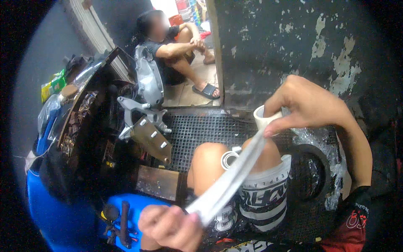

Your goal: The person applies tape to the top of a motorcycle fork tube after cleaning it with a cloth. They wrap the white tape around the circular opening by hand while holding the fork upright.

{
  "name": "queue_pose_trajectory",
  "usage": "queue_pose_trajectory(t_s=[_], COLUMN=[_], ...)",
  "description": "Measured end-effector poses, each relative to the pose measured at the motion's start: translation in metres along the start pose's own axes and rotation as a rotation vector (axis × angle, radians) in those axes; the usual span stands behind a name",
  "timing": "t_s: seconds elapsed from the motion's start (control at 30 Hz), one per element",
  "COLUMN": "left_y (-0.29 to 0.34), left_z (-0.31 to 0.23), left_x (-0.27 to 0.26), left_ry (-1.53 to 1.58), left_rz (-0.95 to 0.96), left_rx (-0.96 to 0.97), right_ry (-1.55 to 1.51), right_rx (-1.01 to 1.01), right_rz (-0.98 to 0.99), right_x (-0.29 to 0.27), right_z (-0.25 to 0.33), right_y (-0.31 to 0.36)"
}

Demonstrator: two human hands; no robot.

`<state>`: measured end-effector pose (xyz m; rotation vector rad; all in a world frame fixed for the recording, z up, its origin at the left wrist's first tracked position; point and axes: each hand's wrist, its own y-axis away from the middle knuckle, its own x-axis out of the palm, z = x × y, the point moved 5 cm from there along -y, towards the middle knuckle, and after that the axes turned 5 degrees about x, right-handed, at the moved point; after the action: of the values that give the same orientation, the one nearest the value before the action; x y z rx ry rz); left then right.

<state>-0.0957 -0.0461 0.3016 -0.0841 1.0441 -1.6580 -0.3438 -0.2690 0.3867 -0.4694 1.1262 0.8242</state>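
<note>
While roll is pinched by right hand, strip is clenched in left hand, apparently for unrolling; tension probably needed next.

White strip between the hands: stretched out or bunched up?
Stretched out: the white strip runs nearly straight from the left hand to the right hand, which also holds a pale roll.

White roll partly hidden

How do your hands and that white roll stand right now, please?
Left hand gripping the white strip low down. Right hand holding the white roll. Strip stretched between them, nothing seen crossing it.
</note>
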Motion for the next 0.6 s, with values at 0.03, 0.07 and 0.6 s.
queue_pose_trajectory(t_s=[0.03,0.07,0.6], left_y=[-0.005,0.002,0.097], left_z=[0.001,0.002,0.026], left_x=[0.007,0.008,0.057], left_ry=[-0.07,-0.129,-0.162], left_rz=[-0.042,-0.047,-0.007], left_rx=[-0.147,-0.21,-0.521], right_ry=[-0.068,-0.05,0.465], right_rx=[-0.035,-0.04,-0.424], right_rz=[0.033,0.021,-0.51], right_x=[-0.009,-0.019,-0.024], right_z=[0.001,0.002,0.088], right_y=[-0.001,-0.003,-0.004])
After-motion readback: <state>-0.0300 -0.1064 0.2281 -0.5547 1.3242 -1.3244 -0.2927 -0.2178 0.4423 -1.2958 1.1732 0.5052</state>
